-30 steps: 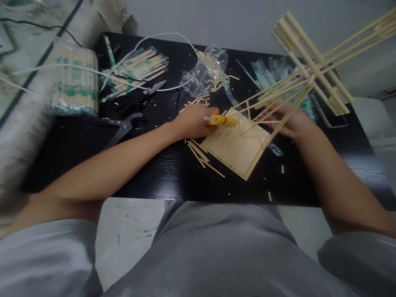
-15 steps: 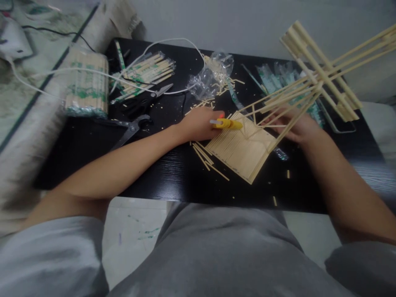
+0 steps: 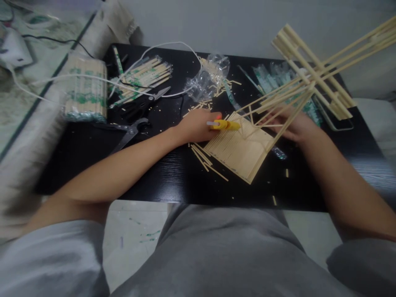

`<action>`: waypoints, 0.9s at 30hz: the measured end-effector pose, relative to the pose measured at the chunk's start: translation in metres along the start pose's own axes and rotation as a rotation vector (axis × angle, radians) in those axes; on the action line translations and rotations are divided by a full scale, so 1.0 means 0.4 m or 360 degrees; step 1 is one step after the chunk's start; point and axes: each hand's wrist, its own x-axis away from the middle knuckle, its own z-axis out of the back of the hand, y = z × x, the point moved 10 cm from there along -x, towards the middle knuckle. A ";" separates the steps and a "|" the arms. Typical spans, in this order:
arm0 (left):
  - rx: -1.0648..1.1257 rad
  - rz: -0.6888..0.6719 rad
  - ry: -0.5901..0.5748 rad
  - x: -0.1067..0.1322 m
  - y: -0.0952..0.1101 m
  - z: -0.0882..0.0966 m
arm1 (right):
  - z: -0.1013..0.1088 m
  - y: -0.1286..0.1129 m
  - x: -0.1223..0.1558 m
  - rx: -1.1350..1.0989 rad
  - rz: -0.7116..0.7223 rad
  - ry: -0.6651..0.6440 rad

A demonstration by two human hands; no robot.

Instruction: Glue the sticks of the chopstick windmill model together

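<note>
My left hand [image 3: 198, 126] is closed around a yellow hot glue gun [image 3: 227, 124], whose pale glue stick pokes out at the rear. Its front end points right, over a flat panel of thin wooden sticks [image 3: 238, 152] lying tilted on the table. Rising from the panel is a stick-built model [image 3: 312, 76] with a slanted frame and long crossed arms reaching up to the right. On the far side of that frame, my right hand [image 3: 292, 123] has its fingers curled at the thin sticks, partly hidden by them.
Loose sticks [image 3: 201, 156] lie left of the panel. Pliers [image 3: 131, 131], black scissors [image 3: 148, 101], a bundle of wrapped chopsticks [image 3: 85, 88] and more wrapped chopsticks [image 3: 148, 74] are at left. Crumpled plastic [image 3: 210, 76] with stick bits is behind; a white cable [image 3: 123, 76] loops across. A phone [image 3: 335, 117] lies right.
The whole view has shifted slightly. Both hands, the glue gun and the stick model keep nearly the same positions relative to one another.
</note>
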 end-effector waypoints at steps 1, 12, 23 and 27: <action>0.0003 0.0008 -0.0009 0.000 0.000 -0.001 | -0.001 0.001 0.000 -0.0005 -0.0005 -0.0004; -0.0009 0.0015 -0.0019 -0.001 0.000 -0.002 | 0.004 0.003 -0.002 0.0001 -0.0015 0.0012; 0.0016 0.0002 -0.0008 0.000 -0.005 -0.005 | 0.006 0.004 -0.004 -0.0001 -0.0010 0.0020; 0.0003 0.0010 -0.0001 -0.002 -0.010 -0.009 | 0.008 0.010 -0.009 0.0020 -0.0022 0.0027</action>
